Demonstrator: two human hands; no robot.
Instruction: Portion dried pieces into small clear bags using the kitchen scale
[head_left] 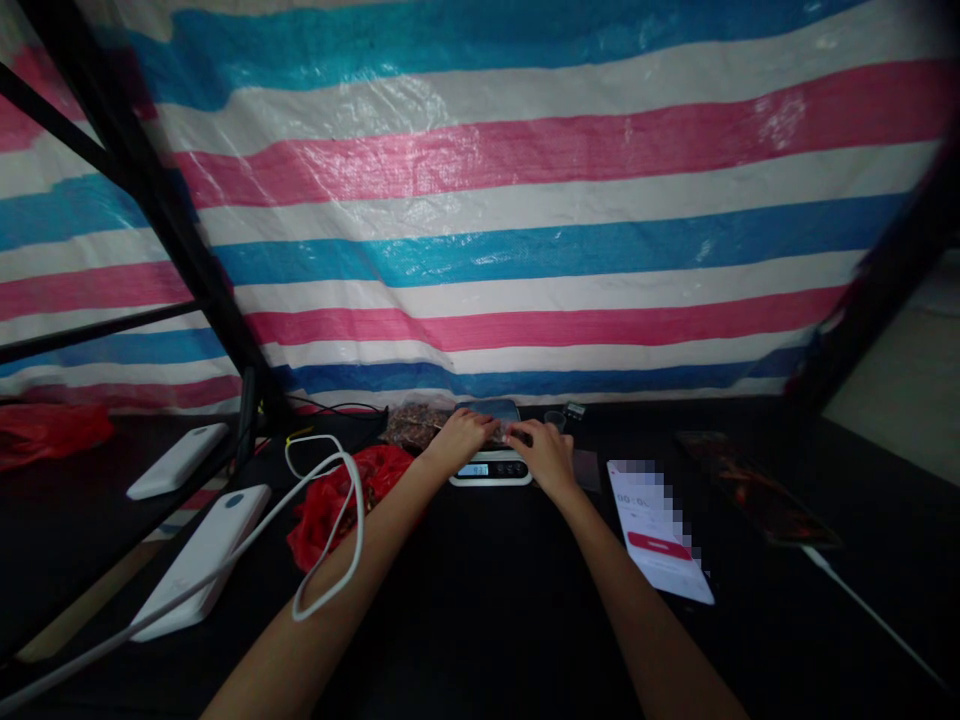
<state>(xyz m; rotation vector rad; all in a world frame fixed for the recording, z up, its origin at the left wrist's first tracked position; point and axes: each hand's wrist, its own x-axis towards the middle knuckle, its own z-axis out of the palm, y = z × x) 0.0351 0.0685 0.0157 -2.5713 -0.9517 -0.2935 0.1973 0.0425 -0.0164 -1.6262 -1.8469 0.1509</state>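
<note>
A small clear bag [501,432] is pinched at its top between the narrowed fingers of the left hand [459,440] and right hand [547,455], resting on the scale [491,468] so its display stays unobstructed.

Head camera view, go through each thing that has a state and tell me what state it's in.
Scale: display lit, digits unreadable.
Phone: screen on, lying flat.
Left hand: resting over the scale's platform.
Right hand: resting over the scale's platform.
Power bank: white cable plugged in.
Clear bag: holding brown bits, lying behind the scale.
Red bag: crumpled.
</note>
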